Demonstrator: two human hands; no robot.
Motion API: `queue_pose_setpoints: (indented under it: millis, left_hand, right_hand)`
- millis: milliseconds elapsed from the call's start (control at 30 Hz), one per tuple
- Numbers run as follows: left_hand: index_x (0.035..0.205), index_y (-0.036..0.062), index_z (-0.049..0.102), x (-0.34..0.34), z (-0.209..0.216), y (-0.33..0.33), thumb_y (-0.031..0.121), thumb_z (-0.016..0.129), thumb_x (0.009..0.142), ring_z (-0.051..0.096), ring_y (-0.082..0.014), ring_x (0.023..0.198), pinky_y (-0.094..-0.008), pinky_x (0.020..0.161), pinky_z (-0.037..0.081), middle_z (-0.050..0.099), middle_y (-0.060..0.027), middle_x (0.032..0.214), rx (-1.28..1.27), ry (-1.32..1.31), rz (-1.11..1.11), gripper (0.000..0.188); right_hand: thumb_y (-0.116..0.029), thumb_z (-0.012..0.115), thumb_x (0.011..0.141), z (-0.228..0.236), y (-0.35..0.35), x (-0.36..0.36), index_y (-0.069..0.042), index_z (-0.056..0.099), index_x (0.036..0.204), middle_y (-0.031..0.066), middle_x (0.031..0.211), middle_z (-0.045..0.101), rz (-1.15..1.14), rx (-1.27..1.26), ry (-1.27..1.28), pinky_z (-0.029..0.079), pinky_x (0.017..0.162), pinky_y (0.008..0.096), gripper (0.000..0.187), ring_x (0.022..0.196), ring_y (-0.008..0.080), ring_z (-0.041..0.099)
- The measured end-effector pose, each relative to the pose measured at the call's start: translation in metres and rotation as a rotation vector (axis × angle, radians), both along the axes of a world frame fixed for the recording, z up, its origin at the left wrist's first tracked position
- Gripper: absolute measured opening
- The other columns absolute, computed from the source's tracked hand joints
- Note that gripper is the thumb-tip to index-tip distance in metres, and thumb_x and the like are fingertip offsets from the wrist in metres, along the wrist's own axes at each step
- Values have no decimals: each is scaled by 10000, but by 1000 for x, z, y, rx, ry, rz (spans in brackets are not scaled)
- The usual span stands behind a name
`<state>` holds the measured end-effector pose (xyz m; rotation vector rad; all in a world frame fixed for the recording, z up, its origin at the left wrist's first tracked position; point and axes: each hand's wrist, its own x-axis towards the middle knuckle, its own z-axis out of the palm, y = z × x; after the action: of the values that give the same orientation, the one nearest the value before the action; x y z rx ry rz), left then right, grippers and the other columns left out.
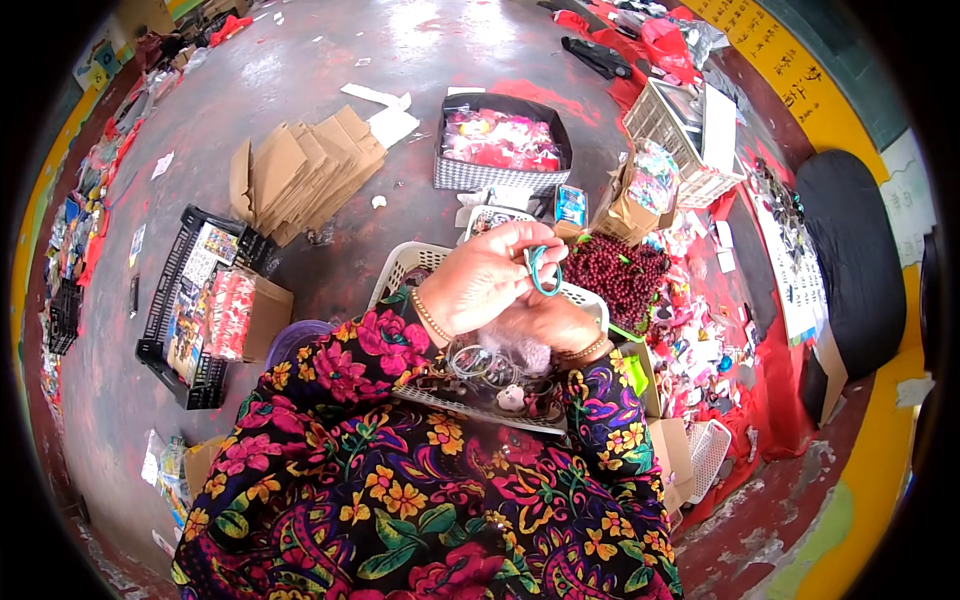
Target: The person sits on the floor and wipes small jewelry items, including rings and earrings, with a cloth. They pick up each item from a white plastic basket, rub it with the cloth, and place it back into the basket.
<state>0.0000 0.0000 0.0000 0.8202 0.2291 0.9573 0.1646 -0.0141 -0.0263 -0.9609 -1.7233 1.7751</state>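
Observation:
My left hand (478, 280) is closed in a pinch on a teal hair tie (540, 268), a thin loop that hangs from the fingertips. Just below and to the right is my right hand (556, 326); its fingers are mostly hidden behind the left one. Both hands are over a white plastic basket (480, 408) on my lap side. A fluffy pale-pink piece (518, 350) lies under the right hand, and whether that hand grips it I cannot tell. Clear loops (470, 358) and a small white-and-pink animal-shaped piece (511, 398) are inside the basket.
Ahead stands a checked fabric bin (490, 178) of packaged pink goods. Dark-red beads (620, 282) are heaped to the right, beside scattered trinkets (700, 350). On the left are a black crate (158, 350) and flattened cardboard (305, 170). A white crate (665, 135) sits far right.

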Motion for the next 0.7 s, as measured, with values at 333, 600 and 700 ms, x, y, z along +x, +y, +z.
queue_pose_setpoints:
  millis: [333, 600, 700]
  left_hand:
    - [1060, -19, 604, -12, -1, 2, 47, 559, 884, 634, -115, 781, -234, 707, 519, 648, -65, 870, -60, 452, 251, 193]
    - [819, -41, 636, -16, -15, 13, 99, 588, 855, 504, -45, 580, -235, 515, 410, 568, 5, 612, 466, 955, 421, 152]
    - [821, -41, 636, -16, -18, 12, 103, 595, 834, 518, -50, 605, -245, 541, 425, 584, -21, 627, 456, 1045, 383, 150]
  right_hand:
    - [-64, 518, 913, 10, 8, 11, 7, 563, 1038, 80, 882, 645, -651, -401, 511, 539, 644, 280, 151, 719, 157, 638]
    - [-123, 461, 951, 15, 13, 17, -22, 580, 1043, 60, 893, 645, -984, -192, 691, 509, 618, 236, 182, 699, 115, 608]
    - [-141, 479, 952, 16, 7, 22, -22, 578, 1071, 66, 958, 645, -964, -26, 690, 504, 701, 249, 195, 791, 123, 612]
